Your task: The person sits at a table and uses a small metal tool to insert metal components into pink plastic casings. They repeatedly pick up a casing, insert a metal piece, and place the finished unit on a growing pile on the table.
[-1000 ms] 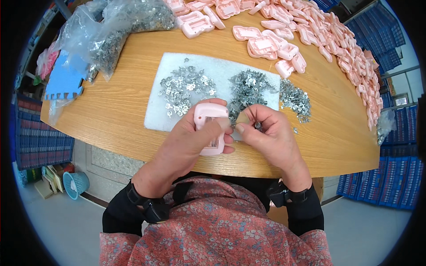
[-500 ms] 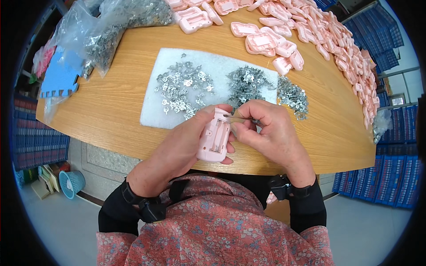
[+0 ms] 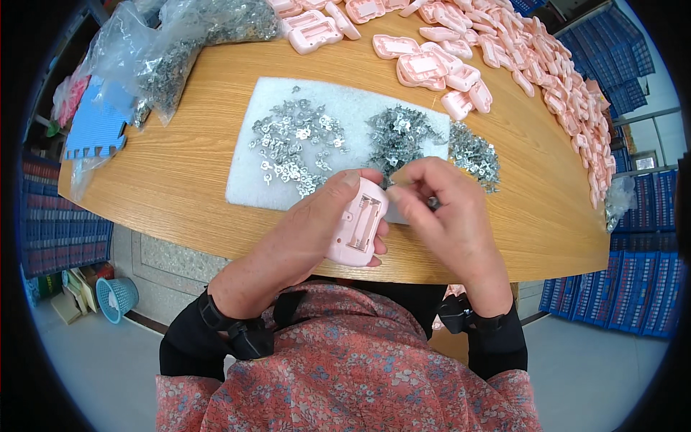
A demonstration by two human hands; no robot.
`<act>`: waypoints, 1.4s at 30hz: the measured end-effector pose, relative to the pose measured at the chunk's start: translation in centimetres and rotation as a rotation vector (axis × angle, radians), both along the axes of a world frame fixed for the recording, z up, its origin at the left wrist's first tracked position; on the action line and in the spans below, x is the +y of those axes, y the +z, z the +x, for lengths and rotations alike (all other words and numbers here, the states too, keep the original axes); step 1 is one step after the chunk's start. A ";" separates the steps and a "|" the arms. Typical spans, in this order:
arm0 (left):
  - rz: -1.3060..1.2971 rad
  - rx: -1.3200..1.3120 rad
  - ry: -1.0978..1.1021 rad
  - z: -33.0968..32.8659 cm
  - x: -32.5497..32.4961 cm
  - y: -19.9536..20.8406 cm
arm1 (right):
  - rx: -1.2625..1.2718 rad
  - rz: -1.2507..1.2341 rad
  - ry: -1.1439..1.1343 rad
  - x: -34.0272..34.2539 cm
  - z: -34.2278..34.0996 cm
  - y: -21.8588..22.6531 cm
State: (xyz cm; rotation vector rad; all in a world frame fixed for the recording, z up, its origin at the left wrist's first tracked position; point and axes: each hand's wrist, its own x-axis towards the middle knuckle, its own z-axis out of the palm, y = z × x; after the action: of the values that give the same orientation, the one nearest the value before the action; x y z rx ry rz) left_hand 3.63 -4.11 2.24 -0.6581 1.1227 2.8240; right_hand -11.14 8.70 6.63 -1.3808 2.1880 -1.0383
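My left hand (image 3: 306, 219) is wrapped round a pink plastic battery-case shell (image 3: 351, 245), thumb on its upper left edge and fingers curled behind. The shell is tilted, its long battery slot facing up, with metal pieces visible at the slot's ends. Just to its right, my right hand (image 3: 455, 209) is closed on tweezers (image 3: 433, 204); only a dark end shows between the fingers, and the tip is hidden. Beyond the hands, small metal contacts (image 3: 302, 135) lie spread on a white foam sheet (image 3: 248, 169), beside a denser pile of metal pieces (image 3: 399, 137).
Another pile of metal parts (image 3: 475, 158) lies by the sheet's right edge. Many pink shells (image 3: 533, 65) cover the table's far right side. At the far left are plastic bags of metal parts (image 3: 173, 65) and a blue foam mat (image 3: 97, 126). A basket (image 3: 116, 299) stands on the floor.
My right hand has drawn the tweezers away from the shell's upper end and lifted slightly. My left hand has turned the shell a little clockwise.
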 end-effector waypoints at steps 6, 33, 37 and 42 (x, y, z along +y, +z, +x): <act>-0.050 0.035 -0.003 -0.2 0.6 -0.4 | -0.409 0.068 -0.031 0.4 0.2 -1.2; -0.721 0.064 -0.035 -0.1 0.2 0.2 | -0.942 0.047 -0.014 1.6 -0.7 -2.4; -0.971 0.085 -0.114 -0.3 0.4 0.7 | -0.918 0.017 -0.009 1.7 -0.3 -2.3; -0.884 0.048 -0.142 -0.7 0.5 0.3 | -0.983 -0.046 -0.030 1.9 -0.1 -1.5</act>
State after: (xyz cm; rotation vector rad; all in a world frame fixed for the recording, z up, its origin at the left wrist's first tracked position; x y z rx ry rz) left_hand 2.90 -3.64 2.58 -0.4840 2.3211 2.1281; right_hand -11.27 10.56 5.14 -0.6020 1.4413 -1.3828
